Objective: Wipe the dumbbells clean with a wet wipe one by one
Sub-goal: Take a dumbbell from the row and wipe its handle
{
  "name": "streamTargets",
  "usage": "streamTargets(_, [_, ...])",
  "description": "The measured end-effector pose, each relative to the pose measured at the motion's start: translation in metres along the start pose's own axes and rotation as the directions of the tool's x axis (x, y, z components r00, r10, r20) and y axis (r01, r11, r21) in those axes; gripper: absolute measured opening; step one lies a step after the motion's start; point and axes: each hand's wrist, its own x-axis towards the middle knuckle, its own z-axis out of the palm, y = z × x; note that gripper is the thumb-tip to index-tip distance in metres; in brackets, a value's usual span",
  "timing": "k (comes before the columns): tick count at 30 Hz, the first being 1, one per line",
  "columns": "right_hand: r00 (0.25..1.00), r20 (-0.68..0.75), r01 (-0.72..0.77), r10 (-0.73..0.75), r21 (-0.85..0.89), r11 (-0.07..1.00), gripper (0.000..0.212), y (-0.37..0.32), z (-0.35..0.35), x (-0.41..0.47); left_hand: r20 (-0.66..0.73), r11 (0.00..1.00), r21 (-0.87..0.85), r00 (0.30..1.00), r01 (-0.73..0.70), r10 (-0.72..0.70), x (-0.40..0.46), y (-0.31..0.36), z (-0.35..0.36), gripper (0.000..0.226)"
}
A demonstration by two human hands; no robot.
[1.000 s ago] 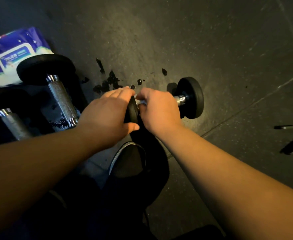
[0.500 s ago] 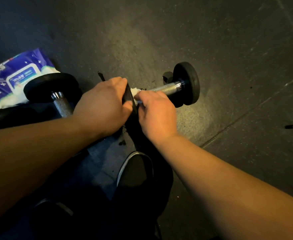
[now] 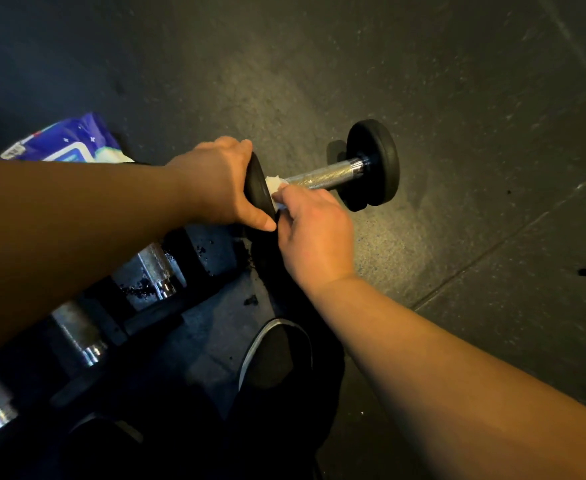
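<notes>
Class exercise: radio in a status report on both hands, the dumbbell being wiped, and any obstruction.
Left hand grips the dumbbell by its near weight. Right hand pinches the wet wipe against the handle. Nothing in the way.

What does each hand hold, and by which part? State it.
Left hand grips the dumbbell by its near weight plate; right hand pinches the wet wipe against the handle's near end.

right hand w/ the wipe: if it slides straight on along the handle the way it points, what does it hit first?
Likely the far weight plate. The right hand holds the wet wipe at the handle's near end; only bare knurled bar shows between.
</notes>
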Motion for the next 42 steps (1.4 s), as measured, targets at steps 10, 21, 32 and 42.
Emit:
streamTargets(10, [0.744, 0.213, -0.651, 0.634, 0.449, 0.612, 0.007, -0.019, 0.016, 0.003, -0.214, 0.998, -0.064, 0.977, -0.029, 0.014, -0.007, -0.004, -0.006, 0.085])
streamTargets(21, [0.204, 0.649, -0.7, 0.733, 0.62, -0.354, 0.025, -0.029, 0.004, 0.046, -0.076, 0.977, -0.211, 0.997, -0.004, -0.012, 0.003, -0.003, -0.017, 0.079])
streamTargets(32, [0.335, 0.595, -0.706, 0.731, 0.672, -0.223, 0.017, -0.015, -0.009, 0.031, -0.122, 0.983, -0.181, 0.992, -0.04, 0.018, 0.0, -0.005, -0.011, 0.082])
streamTargets(42, [0.992, 0.121, 0.046, 0.023, -0.538, 0.841, 0.03, 0.027, -0.054, 0.046, -0.132, 0.991, -0.121, 0.991, -0.051, 0.035, -0.006, 0.001, -0.007, 0.075])
